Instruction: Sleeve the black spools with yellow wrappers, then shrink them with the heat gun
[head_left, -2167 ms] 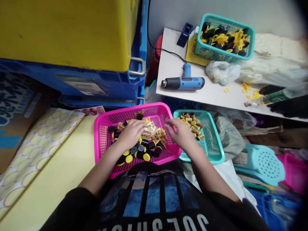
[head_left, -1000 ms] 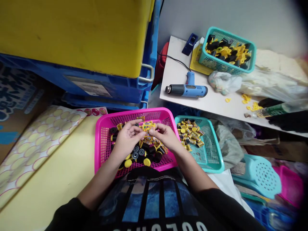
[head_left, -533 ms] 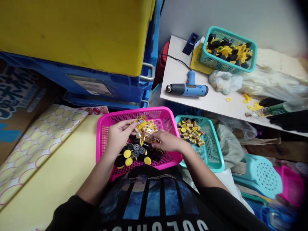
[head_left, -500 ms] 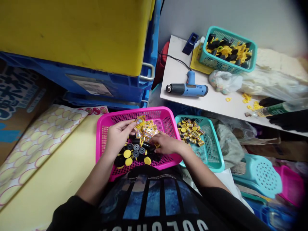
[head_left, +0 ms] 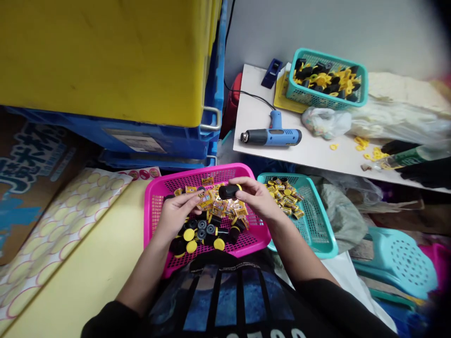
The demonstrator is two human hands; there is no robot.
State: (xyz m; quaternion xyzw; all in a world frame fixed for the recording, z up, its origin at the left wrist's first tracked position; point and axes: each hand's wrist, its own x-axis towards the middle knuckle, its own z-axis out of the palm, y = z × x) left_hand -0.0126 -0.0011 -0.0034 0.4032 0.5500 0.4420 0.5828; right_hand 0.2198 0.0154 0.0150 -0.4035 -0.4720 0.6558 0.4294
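Closest in view is the person's dark printed T-shirt, with both forearms reaching out over it to a pink plastic mesh basket. The right hand has a closed grip on a black cylinder, held between thumb and fingers above the middle of the basket, its yellow end toward the fingertips. The left hand sits at the basket's left side, fingers curled in over small yellow packets; whether its grip has hold of anything cannot be told. Below the hands, more black cylinders with yellow ends lie in a loose heap on the basket's near side, the packets spread across its far half.

Just right of the pink basket, a teal mesh basket holds a pile of small yellow-and-black pieces. To the left lie a yellow board and a sheet printed with ovals.

Farther off, a white bench carries a blue heat gun with its cord, a clear plastic bag, scattered yellow rings, and a second teal basket full of black and yellow parts. Stacked blue crates and a large yellow bin fill the far left.
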